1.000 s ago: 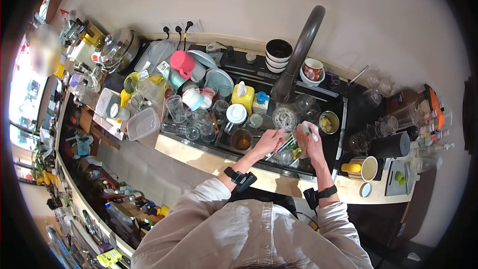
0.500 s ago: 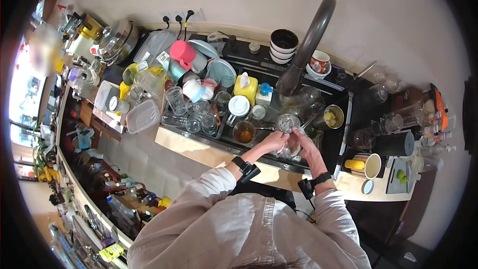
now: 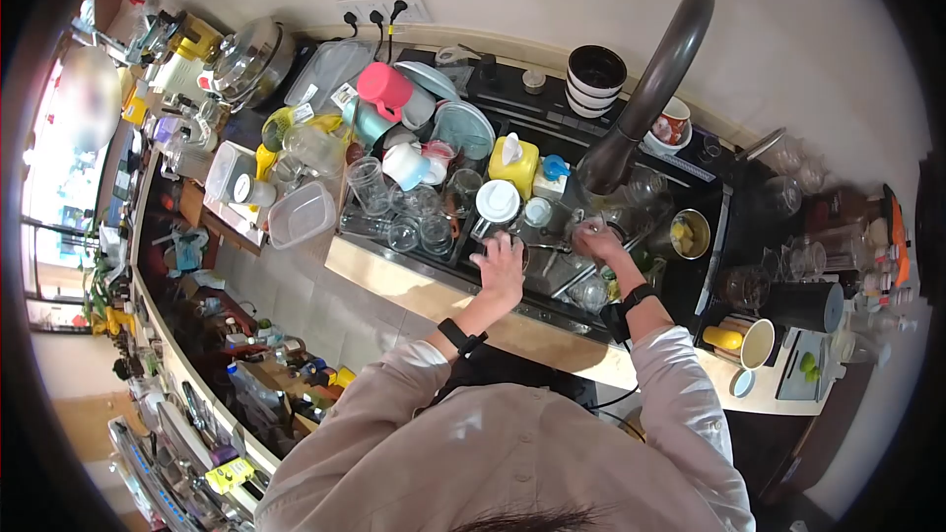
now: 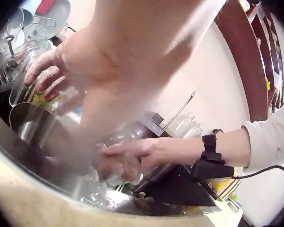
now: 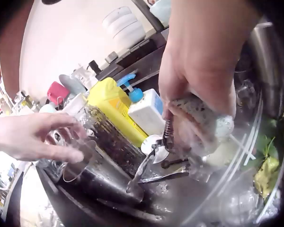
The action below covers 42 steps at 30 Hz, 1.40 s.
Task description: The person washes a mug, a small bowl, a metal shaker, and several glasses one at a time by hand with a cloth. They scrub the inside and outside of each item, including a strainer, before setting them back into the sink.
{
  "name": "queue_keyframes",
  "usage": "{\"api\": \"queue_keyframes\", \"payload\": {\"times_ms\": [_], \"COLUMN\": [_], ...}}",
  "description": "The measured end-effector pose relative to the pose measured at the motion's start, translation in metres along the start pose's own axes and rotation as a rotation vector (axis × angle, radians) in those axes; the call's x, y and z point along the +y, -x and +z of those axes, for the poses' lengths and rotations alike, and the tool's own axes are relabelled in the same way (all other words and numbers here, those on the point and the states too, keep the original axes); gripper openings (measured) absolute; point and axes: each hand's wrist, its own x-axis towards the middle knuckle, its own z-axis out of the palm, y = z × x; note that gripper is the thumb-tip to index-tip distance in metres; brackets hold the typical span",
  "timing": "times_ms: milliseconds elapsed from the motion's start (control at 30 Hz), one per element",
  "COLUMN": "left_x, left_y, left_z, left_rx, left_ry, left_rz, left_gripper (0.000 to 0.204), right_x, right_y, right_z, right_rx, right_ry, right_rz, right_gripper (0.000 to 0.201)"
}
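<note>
Grip released, left hand [image 3: 501, 266] splays by a metal cup [image 5: 106, 177]; right hand [image 3: 599, 239] points down, clasping a sudsy item [image 5: 193, 124].

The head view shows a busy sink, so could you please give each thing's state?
Left hand: open, fingers spread.
Right hand: fingers curled; anything held is unclear.
Black wall plugs: plugged in.
Dark-lined white bowls: stacked upright.
Clear rectangular plastic box: lidless.
Round metal bowl: uncovered, holding yellowish pieces.

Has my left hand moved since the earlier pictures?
Yes: the left hand went leftward, from right of the white-lidded mug to in front of it.
</note>
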Motion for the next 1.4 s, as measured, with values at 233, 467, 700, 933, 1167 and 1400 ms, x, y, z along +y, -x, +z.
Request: {"api": "queue_keyframes", "payload": {"times_ms": [233, 467, 700, 933, 1167, 1400], "left_x": [0.006, 0.014, 0.027, 0.034, 0.035, 0.042], "left_y": [-0.01, -0.007, -0.007, 0.008, 0.012, -0.02], "left_z": [0.01, -0.009, -0.011, -0.048, -0.129, -0.116], "left_rx": [-0.098, -0.104, -0.125, 0.013, 0.112, -0.371], "left_ry": [0.096, 0.222, 0.184, 0.292, 0.724, 1.394], "left_rz": [-0.146, -0.07, 0.033, 0.16, 0.35, 0.161], "left_gripper": [0.08, 0.086, 0.08, 0.079, 0.07, 0.072], "right_x": [0.001, 0.046, 0.034, 0.016, 0.041, 0.046], "right_y": [0.027, 0.058, 0.107, 0.143, 0.137, 0.189], "right_z": [-0.013, -0.03, -0.045, -0.041, -0.034, -0.057], "right_rx": [0.104, 0.127, 0.176, 0.16, 0.176, -0.245], "right_ry": [0.092, -0.079, -0.351, -0.426, -0.53, -1.205], "right_rz": [-0.019, -0.089, -0.15, -0.149, -0.067, 0.178], "right_gripper": [0.046, 0.044, 0.034, 0.031, 0.035, 0.044]}}
